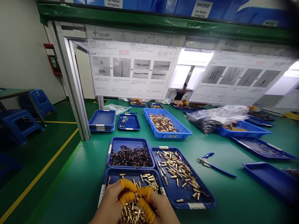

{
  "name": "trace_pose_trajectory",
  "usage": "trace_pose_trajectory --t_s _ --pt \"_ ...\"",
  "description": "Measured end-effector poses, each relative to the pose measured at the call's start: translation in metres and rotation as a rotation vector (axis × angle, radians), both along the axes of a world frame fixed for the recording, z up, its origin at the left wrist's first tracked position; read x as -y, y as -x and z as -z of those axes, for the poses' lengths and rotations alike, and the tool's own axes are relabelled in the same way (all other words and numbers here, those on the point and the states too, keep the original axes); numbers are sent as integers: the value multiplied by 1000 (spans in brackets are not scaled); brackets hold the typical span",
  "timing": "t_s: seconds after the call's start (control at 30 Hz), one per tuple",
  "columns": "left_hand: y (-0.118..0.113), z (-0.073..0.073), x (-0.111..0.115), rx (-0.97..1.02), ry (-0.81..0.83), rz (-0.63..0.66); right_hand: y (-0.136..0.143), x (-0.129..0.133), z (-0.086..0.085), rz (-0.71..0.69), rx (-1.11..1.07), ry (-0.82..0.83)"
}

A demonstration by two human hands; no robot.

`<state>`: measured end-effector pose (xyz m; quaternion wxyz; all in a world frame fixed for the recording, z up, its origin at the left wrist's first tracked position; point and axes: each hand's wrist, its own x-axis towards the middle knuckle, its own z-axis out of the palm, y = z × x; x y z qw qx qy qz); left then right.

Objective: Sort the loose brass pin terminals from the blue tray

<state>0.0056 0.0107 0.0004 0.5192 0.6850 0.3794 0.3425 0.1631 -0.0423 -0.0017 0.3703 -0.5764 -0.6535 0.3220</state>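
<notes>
Pins (133, 213), small brass cylinders lying every way, fill the tray (112, 176) right under our fingers (128, 184). Our left hand (111, 203) and right hand (158, 207) meet over the heap, equally near, orange-capped fingertips pressed together, seemingly pinching pins, though we cannot tell for sure.

two hands (135, 202), one pliers (211, 163), three stools (21, 124)

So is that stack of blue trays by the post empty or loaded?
Empty: the stack of blue trays shows a bare blue floor on top; lower trays are hidden.
</notes>
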Motion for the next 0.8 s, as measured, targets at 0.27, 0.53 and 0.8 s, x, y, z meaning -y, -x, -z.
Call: trace_pose_trajectory --t_s 0.27,0.53,0.8 --pt "0 3 8 -265 -223 155 -6 -3 20 -35 -148 70" --pt "-2 -1 7 -164 -43 -12 -7 -1 -4 -3 -87 30" --pt "-3 4 4 -186 -58 -14 -9 -5 7 46 -219 163"
